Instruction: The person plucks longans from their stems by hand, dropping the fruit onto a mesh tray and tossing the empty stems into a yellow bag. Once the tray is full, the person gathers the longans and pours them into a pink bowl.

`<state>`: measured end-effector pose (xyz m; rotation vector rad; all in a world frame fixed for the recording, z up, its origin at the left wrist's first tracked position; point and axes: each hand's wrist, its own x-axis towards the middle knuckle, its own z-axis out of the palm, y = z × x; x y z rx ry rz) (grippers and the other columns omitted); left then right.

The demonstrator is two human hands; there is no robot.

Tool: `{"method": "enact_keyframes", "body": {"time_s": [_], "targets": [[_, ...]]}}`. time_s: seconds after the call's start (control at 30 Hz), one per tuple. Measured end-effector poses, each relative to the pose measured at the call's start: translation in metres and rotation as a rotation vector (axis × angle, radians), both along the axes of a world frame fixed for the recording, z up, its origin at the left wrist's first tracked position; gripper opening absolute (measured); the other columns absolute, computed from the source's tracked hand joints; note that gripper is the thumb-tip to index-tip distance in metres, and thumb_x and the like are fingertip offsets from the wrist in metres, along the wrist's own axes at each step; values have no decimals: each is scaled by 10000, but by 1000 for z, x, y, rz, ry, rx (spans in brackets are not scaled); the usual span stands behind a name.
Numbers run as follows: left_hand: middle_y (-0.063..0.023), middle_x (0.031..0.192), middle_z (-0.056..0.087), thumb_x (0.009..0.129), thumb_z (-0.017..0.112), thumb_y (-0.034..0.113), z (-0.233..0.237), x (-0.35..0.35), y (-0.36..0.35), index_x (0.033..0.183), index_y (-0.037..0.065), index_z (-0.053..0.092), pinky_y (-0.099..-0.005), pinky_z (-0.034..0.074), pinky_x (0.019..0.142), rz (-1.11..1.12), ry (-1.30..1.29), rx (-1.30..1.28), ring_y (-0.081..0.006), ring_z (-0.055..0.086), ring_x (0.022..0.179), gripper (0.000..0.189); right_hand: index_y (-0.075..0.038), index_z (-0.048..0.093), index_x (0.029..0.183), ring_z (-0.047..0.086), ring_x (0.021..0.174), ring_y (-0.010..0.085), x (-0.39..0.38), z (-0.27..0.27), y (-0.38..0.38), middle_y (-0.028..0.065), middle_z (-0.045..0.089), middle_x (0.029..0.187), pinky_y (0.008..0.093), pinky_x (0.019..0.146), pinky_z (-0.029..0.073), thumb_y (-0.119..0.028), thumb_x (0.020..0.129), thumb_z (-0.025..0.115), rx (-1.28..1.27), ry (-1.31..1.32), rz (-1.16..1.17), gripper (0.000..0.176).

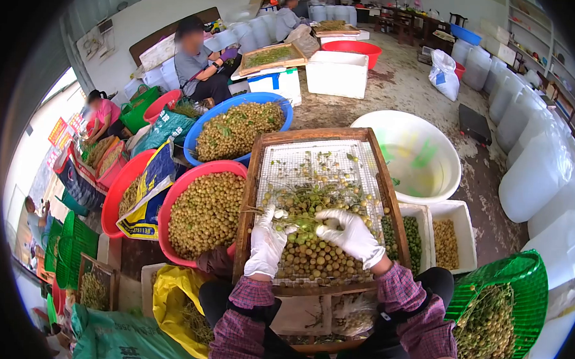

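Note:
A wooden-framed mesh tray (pixel 295 151) lies in front of me, with loose round fruits (pixel 316 259) piled at its near end and thin green stems with fruits (pixel 306 203) across its middle. My left hand (pixel 269 239), in a white glove, is closed at the left of the stems, its fingertips at a thin twig. My right hand (pixel 352 237), also gloved in white, has its fingers bent together at the right of the stems, over the fruits. What lies between its fingertips is too small to make out.
Left of the tray stand a pink basin (pixel 202 217) and a blue basin (pixel 238 127) of fruits. On the right are a white tub (pixel 412 149), foam boxes (pixel 447 238) and a green basket (pixel 503 311). A yellow bag (pixel 179 303) is near left. Seated people (pixel 199 66) work beyond.

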<state>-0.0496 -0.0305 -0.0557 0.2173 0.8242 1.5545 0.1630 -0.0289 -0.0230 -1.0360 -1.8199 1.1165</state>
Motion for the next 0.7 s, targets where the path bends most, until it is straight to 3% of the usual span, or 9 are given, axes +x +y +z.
{"method": "enact_keyframes", "body": {"time_s": [0.1, 0.23, 0.3, 0.37, 0.43, 0.47, 0.5, 0.57, 0.7], "targets": [[-21, 839, 552, 896, 611, 248, -2, 4, 1, 997, 116, 565, -463, 485, 690, 1, 0, 0, -204, 535, 812, 173, -50, 662, 1004, 504, 556, 85, -8, -13, -4, -6, 580, 667, 265, 543, 436, -226, 831, 704, 70, -68, -34, 250], [-27, 822, 548, 901, 599, 229, 0, -3, -1, 1009, 105, 560, -444, 488, 706, -2, -29, 3, -208, 544, 770, 169, -12, 667, 881, 525, 616, 71, -5, -7, -1, 31, 642, 696, 239, 571, 446, -149, 840, 693, -51, 242, -128, 146], [-24, 810, 540, 903, 587, 203, 1, -6, -1, 999, 88, 551, -430, 488, 706, 42, -74, -24, -206, 541, 761, 154, -7, 674, 879, 542, 635, 70, 4, 8, 3, 36, 652, 722, 239, 593, 461, -136, 842, 691, -106, 186, -238, 135], [-13, 791, 522, 900, 574, 172, 24, 3, -5, 980, 67, 536, -411, 486, 692, 146, -114, -87, -203, 530, 750, 137, -6, 627, 1024, 551, 622, 70, 8, -24, 18, 53, 643, 746, 228, 578, 461, -302, 832, 697, 0, 84, -231, 359], [12, 730, 471, 883, 564, 129, 21, -1, -5, 964, 39, 505, -356, 451, 662, 40, -276, -7, -189, 480, 720, 135, -15, 554, 1176, 556, 612, 83, 5, -35, 18, 44, 626, 751, 229, 566, 465, -453, 838, 658, 118, -31, -262, 563], [16, 715, 460, 880, 563, 124, 24, 1, -7, 954, 37, 500, -343, 439, 658, 10, -314, 17, -186, 470, 717, 131, -10, 458, 1274, 575, 625, 128, 16, -9, 16, 67, 602, 775, 275, 584, 506, -587, 833, 578, -508, 23, -6, 736], [21, 700, 449, 876, 562, 118, 26, 4, -9, 944, 34, 494, -330, 427, 653, -19, -355, 42, -183, 461, 714, 128, -17, 473, 1262, 566, 588, 152, 11, -19, 16, 67, 580, 776, 293, 540, 517, -611, 853, 518, -739, 240, 9, 723], [20, 674, 441, 878, 558, 106, 41, 14, -15, 843, 43, 506, -319, 404, 664, -50, -373, 61, -181, 455, 721, 89, -25, 526, 1181, 550, 515, 140, -5, -26, 1, 77, 616, 807, 285, 523, 547, -619, 847, 513, -986, 706, 119, 681], [-12, 705, 466, 869, 583, 94, 31, 11, -12, 762, 41, 509, -335, 407, 672, -122, -336, 83, -192, 464, 709, 140, -42, 534, 1174, 550, 544, 134, -6, -13, -1, 68, 625, 835, 256, 464, 493, -596, 872, 494, -1052, 754, 290, 632]]}}
